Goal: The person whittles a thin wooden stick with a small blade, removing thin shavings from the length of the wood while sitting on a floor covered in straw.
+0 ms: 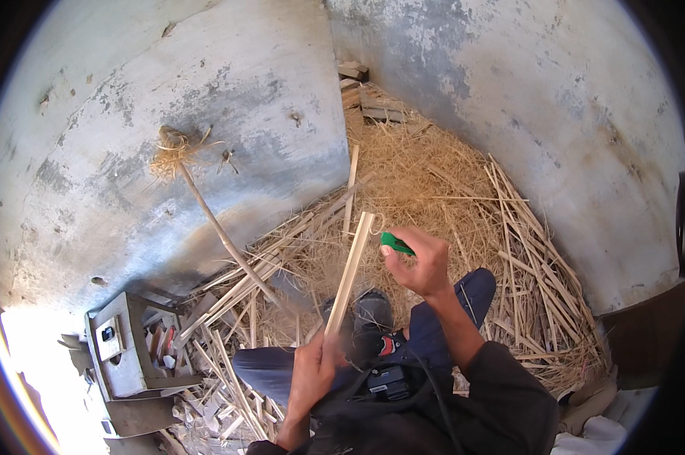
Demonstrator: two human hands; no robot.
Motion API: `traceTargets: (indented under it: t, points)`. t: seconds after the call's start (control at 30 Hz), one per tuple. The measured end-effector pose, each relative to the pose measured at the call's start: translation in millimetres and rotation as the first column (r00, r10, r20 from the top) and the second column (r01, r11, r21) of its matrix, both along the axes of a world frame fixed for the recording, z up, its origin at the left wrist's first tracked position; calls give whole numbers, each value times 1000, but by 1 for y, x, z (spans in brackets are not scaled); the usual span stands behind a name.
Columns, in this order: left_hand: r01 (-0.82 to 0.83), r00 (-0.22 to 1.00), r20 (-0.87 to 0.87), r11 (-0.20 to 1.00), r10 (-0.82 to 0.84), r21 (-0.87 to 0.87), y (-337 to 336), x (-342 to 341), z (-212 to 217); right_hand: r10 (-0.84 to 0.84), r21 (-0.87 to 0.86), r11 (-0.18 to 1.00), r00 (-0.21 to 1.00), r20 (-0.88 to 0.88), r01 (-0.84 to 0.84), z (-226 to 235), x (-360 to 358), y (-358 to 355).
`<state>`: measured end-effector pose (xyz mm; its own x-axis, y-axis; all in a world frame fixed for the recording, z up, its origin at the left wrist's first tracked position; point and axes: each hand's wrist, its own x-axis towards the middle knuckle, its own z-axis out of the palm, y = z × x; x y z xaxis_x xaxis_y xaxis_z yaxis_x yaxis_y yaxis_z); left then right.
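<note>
My left hand (312,371) is closed round the lower end of a long, pale wooden strip (348,277) that slants up and away from me. My right hand (422,265) grips a small green-handled tool (397,243) close to the strip's far end. Its blade or working end is too small to make out. A thin curl of shaving (377,224) shows between the strip's tip and the tool. I sit with bent legs in dark blue trousers (464,297), the work raised above my shoes (373,307).
Straw-like shavings (426,171) heap up toward the wall corner. Loose sticks (540,280) lie on the right, with more strips (236,364) at left. A pole (221,231) with a bound tip leans on the worn wall (251,98). A wooden box (126,353) stands at lower left.
</note>
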<state>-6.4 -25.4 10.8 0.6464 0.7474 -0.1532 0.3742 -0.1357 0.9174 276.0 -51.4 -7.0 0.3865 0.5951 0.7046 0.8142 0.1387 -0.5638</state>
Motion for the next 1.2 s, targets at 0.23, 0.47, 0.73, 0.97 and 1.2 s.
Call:
traceTargets:
  t: [0.23, 0.47, 0.73, 0.97, 1.2]
  points:
    - [122, 989, -74, 990, -127, -71, -10, -17, -7, -239, 8, 971, 968, -78, 241, -16, 54, 10]
    - [-2, 999, 32, 991, 6, -133, 9, -9, -10, 174, 58, 978, 622, -763, -201, -42, 44, 0]
    - [88, 996, -11, 985, -90, -145, 23, 17, -3, 323, 233, 815, 83, -943, -530, -31, -48, 11]
    - [-154, 954, 291, 952, 73, 264, 34, 6, 52, 356, 248, 830, 133, -925, -499, -28, -34, 9]
    - [-109, 270, 903, 921, -333, 373, 1, -18, 142, 366, 274, 815, 87, -926, -511, -20, -45, 13]
